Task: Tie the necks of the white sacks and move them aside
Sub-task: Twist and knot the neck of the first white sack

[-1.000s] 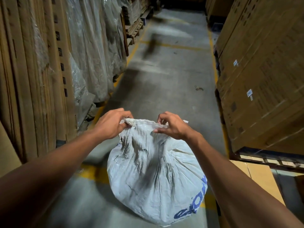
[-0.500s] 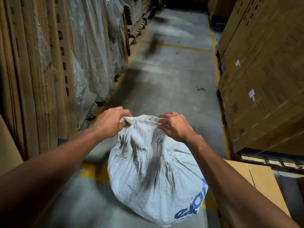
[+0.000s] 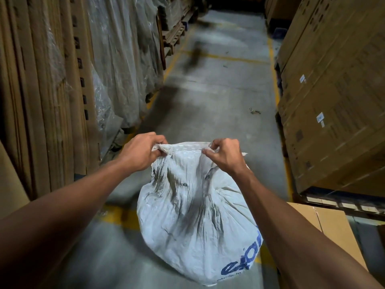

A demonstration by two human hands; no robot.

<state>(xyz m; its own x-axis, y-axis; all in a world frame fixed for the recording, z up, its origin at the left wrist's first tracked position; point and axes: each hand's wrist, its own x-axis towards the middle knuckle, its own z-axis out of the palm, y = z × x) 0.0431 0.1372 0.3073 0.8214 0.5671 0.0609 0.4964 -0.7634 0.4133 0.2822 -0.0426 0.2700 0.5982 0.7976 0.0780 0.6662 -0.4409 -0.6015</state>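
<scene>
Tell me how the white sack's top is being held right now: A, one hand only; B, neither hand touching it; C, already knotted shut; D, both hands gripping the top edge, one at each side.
D: the left hand and right hand each pinch the top edge of the white sack, spread between them.

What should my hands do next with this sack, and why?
Probably bring both hands together to gather the mouth into a neck. The left hand and right hand grip opposite ends of the white sack's top edge, which is spread wide and untied.
</scene>
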